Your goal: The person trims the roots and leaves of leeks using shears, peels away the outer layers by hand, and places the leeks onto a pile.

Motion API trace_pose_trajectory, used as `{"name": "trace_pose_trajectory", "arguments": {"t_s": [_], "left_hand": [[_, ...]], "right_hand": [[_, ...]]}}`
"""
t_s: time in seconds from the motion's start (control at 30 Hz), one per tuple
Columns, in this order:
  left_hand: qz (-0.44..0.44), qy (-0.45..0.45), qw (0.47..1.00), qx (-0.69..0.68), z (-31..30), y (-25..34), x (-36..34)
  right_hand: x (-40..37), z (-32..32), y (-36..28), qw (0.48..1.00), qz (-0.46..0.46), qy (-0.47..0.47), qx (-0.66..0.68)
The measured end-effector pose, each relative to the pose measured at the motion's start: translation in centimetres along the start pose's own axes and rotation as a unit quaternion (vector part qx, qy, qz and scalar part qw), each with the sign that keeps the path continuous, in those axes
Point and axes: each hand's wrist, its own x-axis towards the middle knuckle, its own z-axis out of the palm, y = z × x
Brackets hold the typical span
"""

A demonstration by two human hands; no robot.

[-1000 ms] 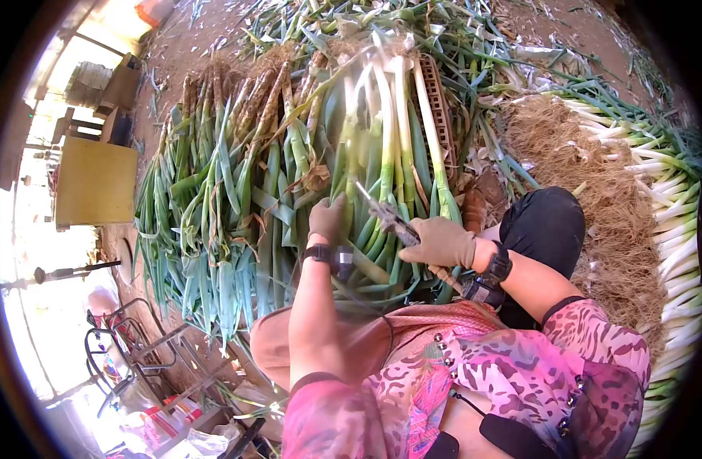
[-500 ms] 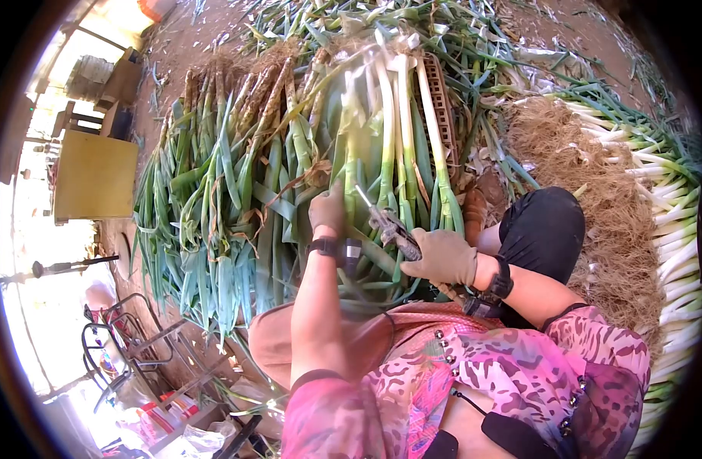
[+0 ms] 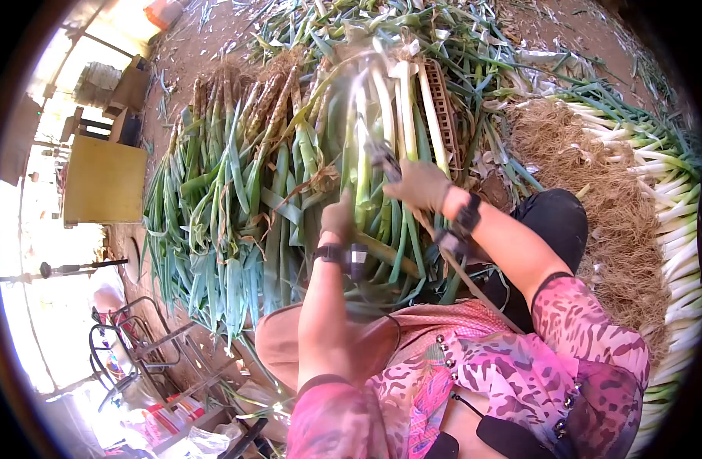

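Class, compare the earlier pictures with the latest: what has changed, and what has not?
The right hand has moved forward, away from the body, carrying the nozzle tool further up toward the leeks' white ends. Nothing was visibly picked up or released. The left hand stays low among the leeks; the white-stemmed row at right is unchanged.

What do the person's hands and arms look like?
The left hand and right hand wear plain brownish gloves. Black bands circle both wrists. The pink sleeves, dark-blotched on the right, end in dark cuffs.
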Motion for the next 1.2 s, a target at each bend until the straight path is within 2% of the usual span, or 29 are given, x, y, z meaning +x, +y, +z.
{"name": "trace_pose_trajectory", "arguments": {"t_s": [0.1,0.27,0.3,0.33,0.37,0.43,0.5,0.53,0.6,0.63,0.67,0.7,0.77,0.8,0.87,0.93,1.03,1.1,1.17,1.2], "left_hand": [[0.014,0.000,0.998,-0.069,1.8,-1.4,0.1],[0.063,-0.002,0.983,-0.171,3.8,-3.1,-0.3],[0.072,-0.027,0.964,-0.254,4.1,-3.3,0.5],[0.049,-0.048,0.943,-0.326,4.6,-3.7,0.3],[0.017,-0.080,0.896,-0.436,5.2,-4.0,0.2],[-0.057,-0.131,0.777,-0.613,4.0,-2.9,-0.4],[-0.115,-0.160,0.682,-0.704,2.4,-2.2,-0.6],[-0.185,-0.168,0.683,-0.686,1.3,-2.0,-0.7],[0.003,-0.111,0.752,-0.650,2.6,-3.3,-1.0],[-0.034,-0.130,0.732,-0.668,1.7,-3.2,-1.4],[-0.072,-0.146,0.710,-0.685,0.8,-3.2,-1.9],[-0.112,-0.160,0.686,-0.701,-0.2,-3.1,-2.3],[-0.193,-0.174,0.644,-0.719,-5.7,0.8,-4.1],[-0.255,-0.201,0.505,-0.800,-4.0,-0.3,-3.3],[-0.196,-0.216,0.545,-0.786,-2.1,-0.9,-2.7],[-0.159,-0.226,0.585,-0.763,-2.3,-0.4,-3.1],[-0.278,-0.222,0.420,-0.835,-3.0,0.7,-3.2],[-0.255,-0.237,0.401,-0.847,-3.6,1.2,-3.8],[-0.234,-0.242,0.470,-0.816,-2.5,0.6,-3.5],[-0.215,-0.241,0.517,-0.793,-2.6,0.7,-3.6]], "right_hand": [[4.8,-1.6,0.4,1.000,0.012,0.004,-0.007],[8.2,-2.3,1.3,0.998,-0.006,0.039,-0.049],[8.0,-2.2,1.2,0.997,-0.019,0.042,-0.061],[7.9,-2.3,1.1,0.996,-0.033,0.044,-0.074],[7.9,-2.7,1.1,0.998,-0.013,0.020,-0.050],[8.4,-3.7,1.4,0.999,0.029,-0.027,-0.002],[7.9,-2.6,1.4,0.999,-0.007,-0.004,-0.038],[7.0,-1.9,1.0,0.999,-0.014,-0.011,-0.040],[3.9,-0.9,0.3,0.998,-0.029,-0.042,-0.042],[2.3,-0.4,0.0,0.998,-0.016,-0.058,-0.012],[0.6,0.4,0.1,0.999,-0.046,-0.015,-0.016],[-1.1,0.8,0.0,0.997,-0.025,-0.016,0.066],[-3.0,2.8,0.5,0.995,0.002,-0.016,0.102],[-3.2,3.9,0.8,0.997,-0.002,0.003,0.081],[-3.0,5.9,1.5,0.998,-0.009,0.042,0.037],[-2.0,4.9,1.4,0.997,-0.007,0.044,0.062],[1.5,1.5,0.8,0.999,-0.008,0.027,0.042],[4.8,-0.4,1.1,0.998,-0.062,0.007,-0.010],[7.5,-2.0,1.0,0.997,-0.070,-0.019,-0.030],[8.0,-3.3,-0.1,0.999,-0.035,-0.030,-0.023]]}}
